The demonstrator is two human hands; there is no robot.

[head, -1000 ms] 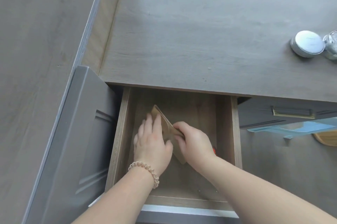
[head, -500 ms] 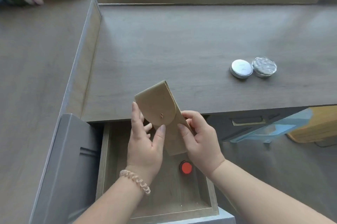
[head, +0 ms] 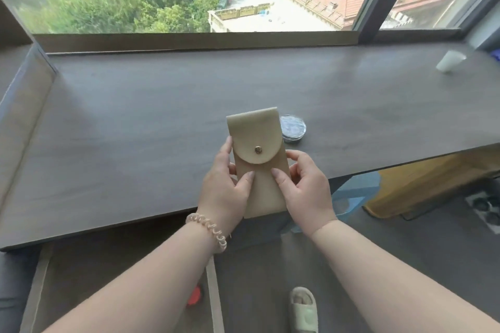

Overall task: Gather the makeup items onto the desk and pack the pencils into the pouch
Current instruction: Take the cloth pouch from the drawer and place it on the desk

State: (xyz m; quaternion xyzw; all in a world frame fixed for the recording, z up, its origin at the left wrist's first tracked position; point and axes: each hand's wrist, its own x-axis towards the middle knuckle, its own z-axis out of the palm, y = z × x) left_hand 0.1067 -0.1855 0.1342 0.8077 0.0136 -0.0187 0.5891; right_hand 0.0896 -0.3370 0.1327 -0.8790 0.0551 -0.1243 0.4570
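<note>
With both the left hand (head: 226, 192) and right hand (head: 305, 192) pinching the snapped-shut pouch (head: 259, 167) above the desk (head: 135, 129) edge, unsnap the flap gently, keeping the body steady.

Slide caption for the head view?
Left hand and right hand grip a tan snap-flap fabric pouch at a grey wooden desk.

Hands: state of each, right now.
Left hand: grips the tan pouch, thumb on its front.
Right hand: grips the same pouch, thumb on its front.
</note>
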